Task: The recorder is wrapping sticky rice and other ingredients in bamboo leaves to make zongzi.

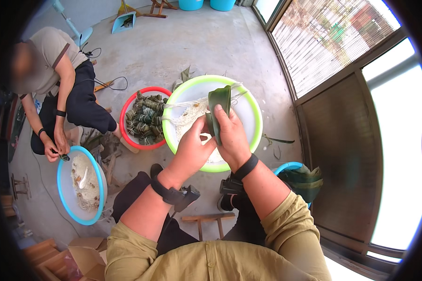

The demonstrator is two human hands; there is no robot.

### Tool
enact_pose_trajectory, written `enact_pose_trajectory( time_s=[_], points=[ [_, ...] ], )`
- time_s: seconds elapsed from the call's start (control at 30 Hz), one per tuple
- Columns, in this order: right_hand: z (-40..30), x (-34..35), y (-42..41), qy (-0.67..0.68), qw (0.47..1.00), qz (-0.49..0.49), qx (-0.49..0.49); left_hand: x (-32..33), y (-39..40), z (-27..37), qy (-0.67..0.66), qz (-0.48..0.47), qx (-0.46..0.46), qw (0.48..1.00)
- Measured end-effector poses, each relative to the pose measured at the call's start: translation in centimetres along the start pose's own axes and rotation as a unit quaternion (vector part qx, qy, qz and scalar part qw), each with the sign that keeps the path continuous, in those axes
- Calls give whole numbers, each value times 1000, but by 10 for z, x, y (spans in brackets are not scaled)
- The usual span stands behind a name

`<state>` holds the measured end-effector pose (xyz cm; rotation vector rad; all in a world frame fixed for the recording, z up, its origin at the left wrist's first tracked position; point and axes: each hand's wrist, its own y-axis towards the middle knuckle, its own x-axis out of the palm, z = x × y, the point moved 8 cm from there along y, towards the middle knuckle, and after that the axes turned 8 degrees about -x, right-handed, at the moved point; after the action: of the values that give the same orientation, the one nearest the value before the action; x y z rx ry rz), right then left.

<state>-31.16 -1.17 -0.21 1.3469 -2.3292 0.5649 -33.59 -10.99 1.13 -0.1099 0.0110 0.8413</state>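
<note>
Green leaves (220, 102), broad and folded lengthwise, stand up out of my right hand (231, 135), whose thumb presses on their face. My left hand (193, 144) touches the lower left side of the same leaves, its fingers partly hidden behind them. Both hands are above a white basin with a lime-green rim (259, 123). White rice (188, 117) lies in that basin, partly covered by my hands. Pale strings (183, 104) hang over the basin's left rim and run across to its right side.
A red-rimmed basin (123, 116) holds many tied leaf-wrapped dumplings (146, 117). At left, another person (63, 77) handles a small wrapped bundle (64, 157) by a blue-rimmed basin (61, 189) with rice and a white spoon (83, 179). More leaves (300, 181) rest at right; a door (341, 154) stands beyond.
</note>
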Motion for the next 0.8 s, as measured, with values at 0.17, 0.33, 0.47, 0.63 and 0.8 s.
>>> enact_pose_trajectory(
  time_s=[0.17, 0.33, 0.47, 0.63, 0.8],
  points=[
    [-1, 8, -11, 4, 1000, -3, 3, 1, -4, 2, 62, 40, 23, 997],
    [-7, 13, -14, -49, 997, -40, -52, -3, -3, 6, 46, 21, 0, 999],
    [-11, 15, -14, -70, 991, -65, -91, -2, -7, 19, 62, 13, 46, 997],
    [-11, 12, -14, -72, 991, -52, -96, -2, -6, 23, 108, 14, 105, 989],
    [-9, 10, -15, -51, 994, -37, -91, 1, -7, 27, 118, -18, 118, 986]
  ],
)
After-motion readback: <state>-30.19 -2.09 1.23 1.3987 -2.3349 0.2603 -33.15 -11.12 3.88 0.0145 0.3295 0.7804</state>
